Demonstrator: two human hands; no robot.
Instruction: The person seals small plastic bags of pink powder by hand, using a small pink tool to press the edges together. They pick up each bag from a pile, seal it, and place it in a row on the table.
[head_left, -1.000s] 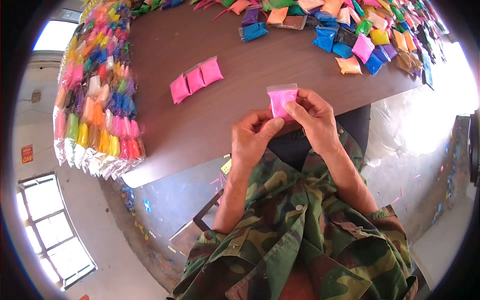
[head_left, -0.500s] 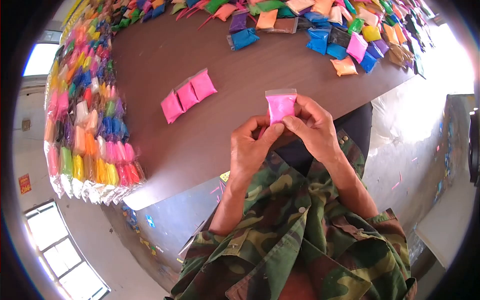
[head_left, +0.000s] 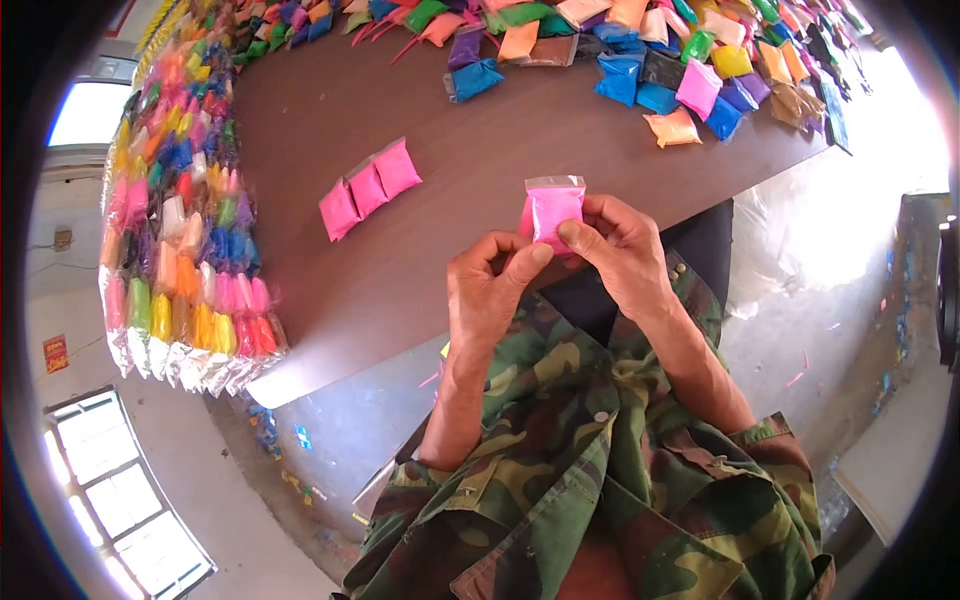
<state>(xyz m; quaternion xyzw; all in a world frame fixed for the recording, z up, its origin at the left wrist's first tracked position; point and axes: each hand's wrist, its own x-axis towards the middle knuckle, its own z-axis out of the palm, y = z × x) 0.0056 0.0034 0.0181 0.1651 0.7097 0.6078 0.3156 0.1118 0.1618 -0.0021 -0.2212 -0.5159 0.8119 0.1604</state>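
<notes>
A small clear packet with bright pink filling (head_left: 556,212) is held upright between both hands, just above the table's near edge. My left hand (head_left: 492,280) pinches its lower left corner between thumb and fingers. On the other side my right hand (head_left: 625,250) has its thumb on the packet's lower right front, with the fingers behind. More pink shows behind the packet's left edge; whether it is a second packet I cannot tell. Three pink packets (head_left: 369,187) lie side by side in a slanted row on the brown table (head_left: 330,290), left of my hands.
Many bundled colourful packets (head_left: 185,240) line the table's left side. A pile of loose packets (head_left: 700,60) in mixed colours spreads along the far side, with an orange packet (head_left: 673,128) at its near edge. Clear plastic (head_left: 775,240) lies beyond the table's right edge.
The held packet has shifted slightly left and turned a little, and pink now shows behind its left edge. Both hands remain on it. The view has shifted slightly.
</notes>
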